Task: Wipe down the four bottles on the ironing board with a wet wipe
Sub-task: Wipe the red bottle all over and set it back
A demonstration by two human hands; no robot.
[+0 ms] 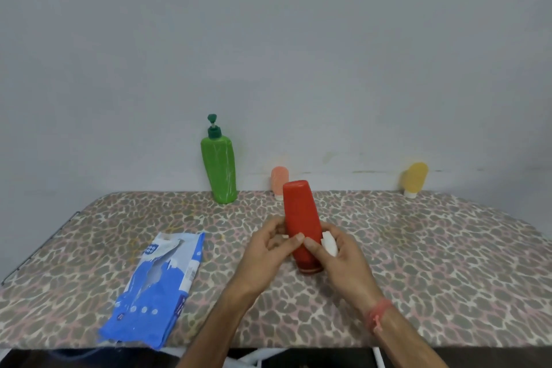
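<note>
The red bottle (301,224) is nearly upright, its long axis leaning slightly left, cap end down. The left hand (268,251) grips its lower body; the right hand (337,254) pinches a wet wipe (329,243) against it.

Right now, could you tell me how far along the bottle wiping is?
A wipe is already out. The red bottle is in hand: the left hand grips it while the right hand holds the white wipe against it. The green pump bottle, the pink bottle and the yellow bottle stand by the wall; whether any is wiped, I cannot tell.
</note>
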